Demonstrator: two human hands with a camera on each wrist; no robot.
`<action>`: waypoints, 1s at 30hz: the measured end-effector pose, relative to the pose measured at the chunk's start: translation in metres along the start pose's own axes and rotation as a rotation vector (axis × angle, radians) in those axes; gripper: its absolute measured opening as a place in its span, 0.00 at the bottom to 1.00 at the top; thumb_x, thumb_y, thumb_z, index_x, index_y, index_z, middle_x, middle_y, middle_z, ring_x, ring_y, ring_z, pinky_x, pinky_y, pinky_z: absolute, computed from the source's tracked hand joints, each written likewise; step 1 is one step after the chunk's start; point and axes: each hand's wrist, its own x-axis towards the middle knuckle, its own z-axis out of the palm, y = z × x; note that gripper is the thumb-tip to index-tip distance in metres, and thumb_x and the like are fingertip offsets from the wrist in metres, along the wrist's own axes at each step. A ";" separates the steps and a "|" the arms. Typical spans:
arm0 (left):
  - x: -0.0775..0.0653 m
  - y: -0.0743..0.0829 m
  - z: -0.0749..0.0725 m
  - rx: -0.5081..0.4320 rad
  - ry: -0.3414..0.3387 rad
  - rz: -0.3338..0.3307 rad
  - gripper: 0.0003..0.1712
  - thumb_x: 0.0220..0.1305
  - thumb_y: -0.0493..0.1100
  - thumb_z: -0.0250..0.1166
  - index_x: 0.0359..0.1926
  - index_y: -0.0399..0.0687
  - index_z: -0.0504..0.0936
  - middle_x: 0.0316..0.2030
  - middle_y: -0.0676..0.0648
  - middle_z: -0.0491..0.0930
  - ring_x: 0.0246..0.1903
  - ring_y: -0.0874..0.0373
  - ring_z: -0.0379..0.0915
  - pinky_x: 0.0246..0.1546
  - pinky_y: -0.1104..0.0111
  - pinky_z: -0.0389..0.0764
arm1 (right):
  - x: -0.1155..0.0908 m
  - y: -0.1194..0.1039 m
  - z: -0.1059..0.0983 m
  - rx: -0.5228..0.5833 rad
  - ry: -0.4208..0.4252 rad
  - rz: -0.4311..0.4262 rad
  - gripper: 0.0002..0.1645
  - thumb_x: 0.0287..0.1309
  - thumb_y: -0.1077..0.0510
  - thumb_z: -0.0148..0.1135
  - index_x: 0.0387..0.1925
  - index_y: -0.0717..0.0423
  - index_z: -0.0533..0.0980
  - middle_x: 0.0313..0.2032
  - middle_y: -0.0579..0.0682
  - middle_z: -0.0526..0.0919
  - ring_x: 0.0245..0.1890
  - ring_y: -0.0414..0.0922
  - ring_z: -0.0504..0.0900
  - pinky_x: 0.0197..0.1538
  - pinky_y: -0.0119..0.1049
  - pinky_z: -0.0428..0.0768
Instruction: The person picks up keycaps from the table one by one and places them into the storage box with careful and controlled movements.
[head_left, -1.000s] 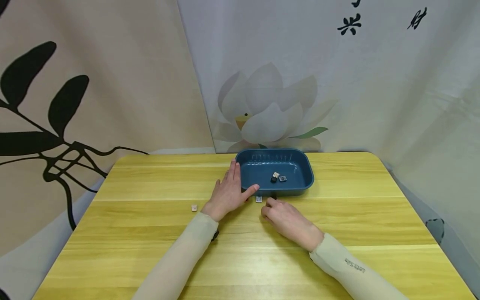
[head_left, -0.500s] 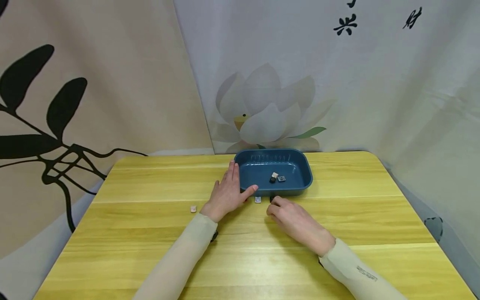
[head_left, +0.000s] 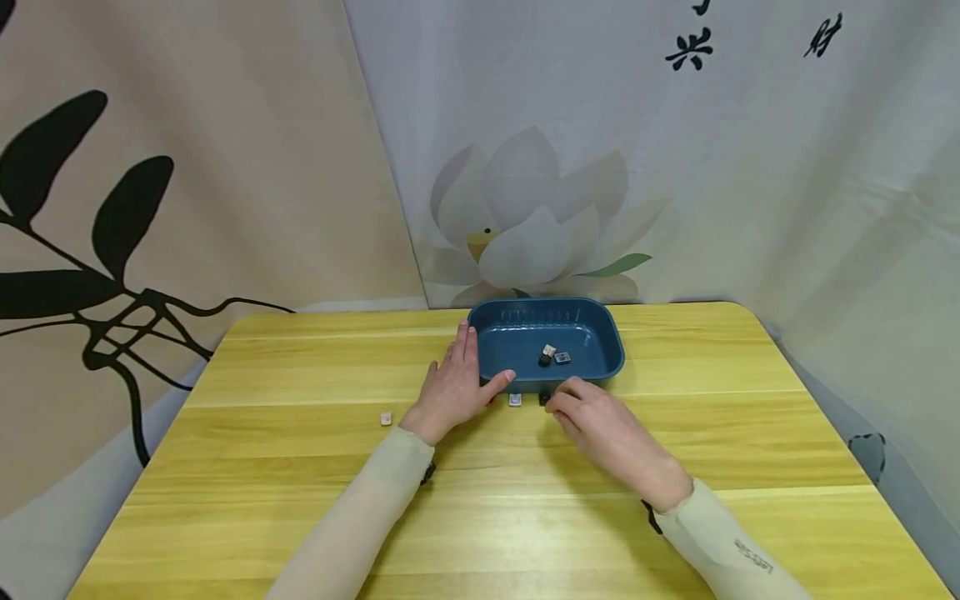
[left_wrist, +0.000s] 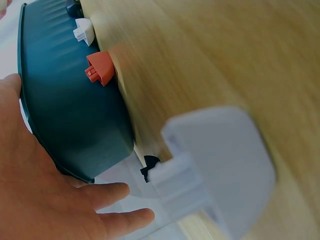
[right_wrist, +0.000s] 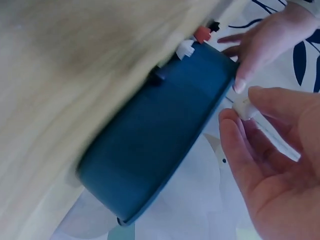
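A blue rectangular dish (head_left: 480, 367) stands near the table's back edge. My left hand (head_left: 448, 387) rests against its left side, fingers straight, thumb near the front rim. My right hand (head_left: 607, 425), in front of the dish, pinches a small white keycap-like piece (right_wrist: 244, 107) between thumb and fingertips; the head view hides it. Along the dish's front lie a red keycap-like piece (left_wrist: 101, 67), a white one (head_left: 515, 400) and a black one (head_left: 544, 399). Several small pieces (head_left: 562, 357) lie inside the dish. A pale piece (head_left: 386, 418) lies left of my left hand.
The wooden table (head_left: 315, 500) spreads out around the dish. Behind it hangs a printed cloth (head_left: 555, 200) with a lotus, leaves and characters. A small black piece (left_wrist: 150, 167) lies beyond the dish's left end in the left wrist view.
My right hand has moved rightward along the dish's front, uncovering the black piece there. My left hand keeps its place on the dish. The view has shifted slightly.
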 end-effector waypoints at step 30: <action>0.003 -0.001 0.002 -0.004 0.004 0.004 0.64 0.68 0.80 0.49 0.83 0.40 0.37 0.83 0.43 0.30 0.80 0.42 0.44 0.72 0.37 0.56 | 0.040 0.037 -0.014 0.070 0.125 0.224 0.08 0.67 0.63 0.69 0.46 0.59 0.84 0.42 0.52 0.83 0.35 0.46 0.81 0.37 0.40 0.83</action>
